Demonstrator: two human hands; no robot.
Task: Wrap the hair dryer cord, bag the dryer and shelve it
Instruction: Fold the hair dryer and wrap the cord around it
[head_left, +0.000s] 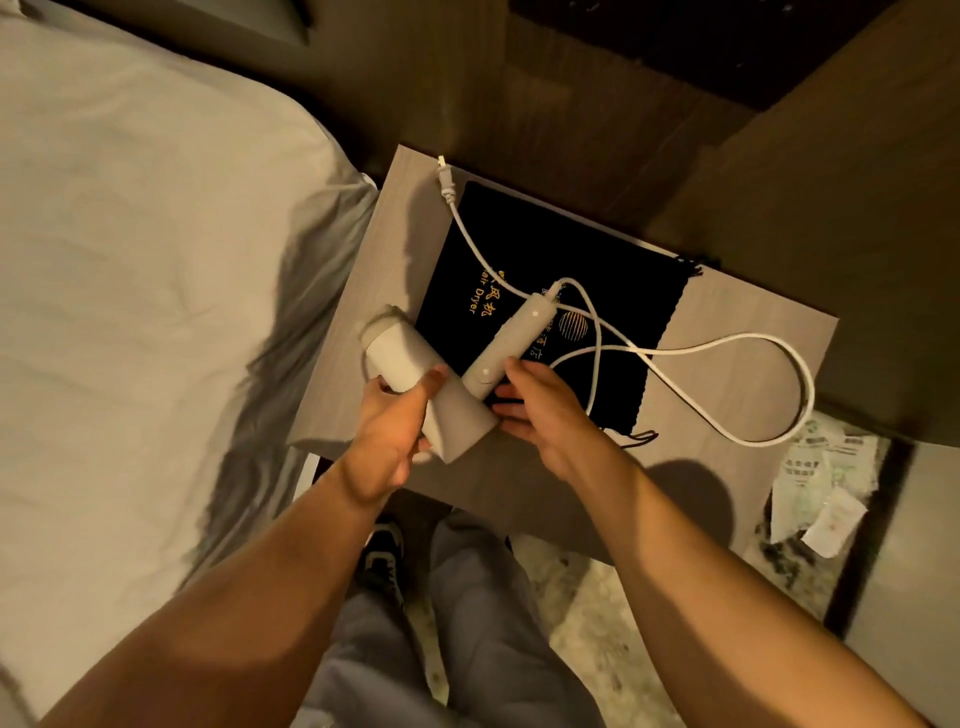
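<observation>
White plastic hair dryer (415, 387) lay on grey wooden table (727, 322), over black cloth bag (519, 249) | my left hand (387, 436) clasped barrel, right hand (540, 410) fingers curled at handle | white cord (727, 345) loose, soft | I judged it light, smooth; hold handle.

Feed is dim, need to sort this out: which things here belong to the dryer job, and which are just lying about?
Job: hair dryer, held by left hand and right hand; cord; plug; black bag.
Lying about: papers, bed, table.

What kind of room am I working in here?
Probably a hotel bedroom: a made bed beside a small table, and a black pouch printed "Hair Dryer", the sort hotels supply.
</observation>
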